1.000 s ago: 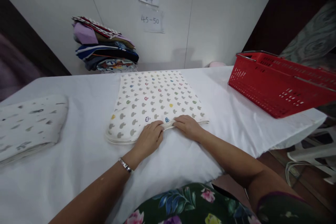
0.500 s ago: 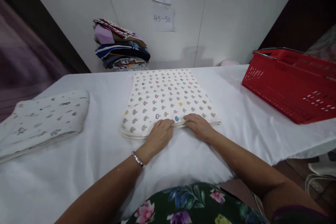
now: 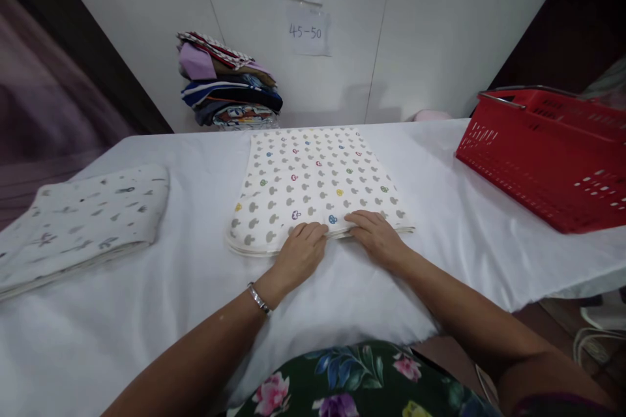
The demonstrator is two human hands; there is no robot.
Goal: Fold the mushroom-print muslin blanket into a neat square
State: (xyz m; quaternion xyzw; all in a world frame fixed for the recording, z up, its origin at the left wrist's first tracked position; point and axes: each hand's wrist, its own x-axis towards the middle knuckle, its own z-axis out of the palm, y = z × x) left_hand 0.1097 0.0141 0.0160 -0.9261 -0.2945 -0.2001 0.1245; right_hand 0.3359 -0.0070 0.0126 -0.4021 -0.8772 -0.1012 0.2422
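A folded cream cloth with grey and coloured mushroom prints [image 3: 313, 182] lies flat in the middle of the white table [image 3: 186, 300]. My left hand [image 3: 299, 254] and my right hand [image 3: 375, 234] sit side by side on its near edge. The fingers of both curl over that edge and grip the layers. A bracelet is on my left wrist.
A second folded patterned cloth [image 3: 83, 221] lies at the left. A stack of folded fabrics [image 3: 227, 81] stands at the back against the wall. A red plastic basket [image 3: 542, 150] sits at the right. The table edge drops off at the lower right.
My hands have stayed on the cloth's near edge. The view has shifted, so everything sits a little further right in the picture.
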